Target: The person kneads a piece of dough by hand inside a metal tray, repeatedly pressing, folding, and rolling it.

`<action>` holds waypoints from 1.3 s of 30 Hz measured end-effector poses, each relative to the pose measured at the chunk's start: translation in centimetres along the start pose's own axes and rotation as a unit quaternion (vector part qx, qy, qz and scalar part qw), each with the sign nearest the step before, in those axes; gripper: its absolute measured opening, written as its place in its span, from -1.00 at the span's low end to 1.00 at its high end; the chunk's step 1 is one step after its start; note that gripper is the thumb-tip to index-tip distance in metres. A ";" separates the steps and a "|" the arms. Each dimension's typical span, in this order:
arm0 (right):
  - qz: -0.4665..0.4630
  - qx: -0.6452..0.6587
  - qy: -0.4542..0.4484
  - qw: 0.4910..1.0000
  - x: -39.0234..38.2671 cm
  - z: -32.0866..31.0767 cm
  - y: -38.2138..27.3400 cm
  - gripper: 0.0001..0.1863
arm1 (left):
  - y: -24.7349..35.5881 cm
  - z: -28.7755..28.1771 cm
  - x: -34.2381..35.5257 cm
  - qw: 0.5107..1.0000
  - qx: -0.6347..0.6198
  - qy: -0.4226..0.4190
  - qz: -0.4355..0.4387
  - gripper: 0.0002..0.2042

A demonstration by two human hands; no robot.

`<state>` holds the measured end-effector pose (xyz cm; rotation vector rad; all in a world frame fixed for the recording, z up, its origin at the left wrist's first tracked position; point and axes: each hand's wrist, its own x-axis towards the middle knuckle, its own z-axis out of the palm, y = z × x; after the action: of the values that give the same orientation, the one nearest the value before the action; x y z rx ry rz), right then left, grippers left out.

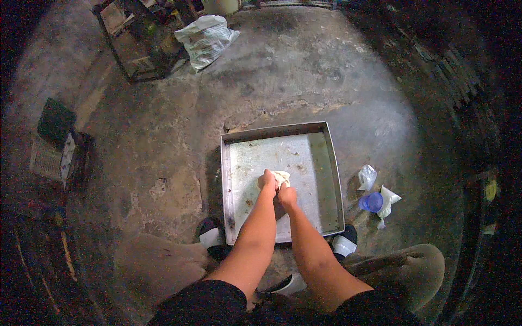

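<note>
A square metal tray (315,163) with low walls and dark flecks lies on the floor between my feet. Around its middle is a pale, soft lump like dough (281,176). Both of my forearms reach down to it. My left hand (268,180) has its fingers closed on the left side of the lump; my right hand (286,195) is closed on the lump just below and to the right. The lump is partly hidden under my hands.
Right of the tray are two white plastic bags (367,176) and a blue round container (371,202). A white sack (205,39) and a metal-framed rack (133,38) stand at the top. A green board and crate (46,157) sit at left. My sandals (212,234) flank the tray.
</note>
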<state>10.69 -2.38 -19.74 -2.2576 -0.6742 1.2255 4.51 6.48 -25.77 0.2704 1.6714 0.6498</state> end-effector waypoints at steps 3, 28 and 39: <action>-0.035 -0.001 -0.038 0.999 -0.4 0.4 -0.1 -0.34 | -1.7 -3.4 -0.5 0.996 -0.039 -0.060 0.061 -0.56; -0.133 -0.100 -0.031 0.986 3.5 1.9 3.9 -0.43 | -7.7 -4.5 -2.4 0.834 0.288 0.065 0.466 -0.63; -0.107 0.127 -0.226 0.960 5.1 0.9 0.2 -0.75 | 2.2 -8.1 -3.1 0.942 -0.225 -0.247 -0.037 -0.69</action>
<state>12.38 0.80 -23.45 -1.6604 -0.8447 1.6281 -3.01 4.54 -21.32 0.0311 1.0130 0.8103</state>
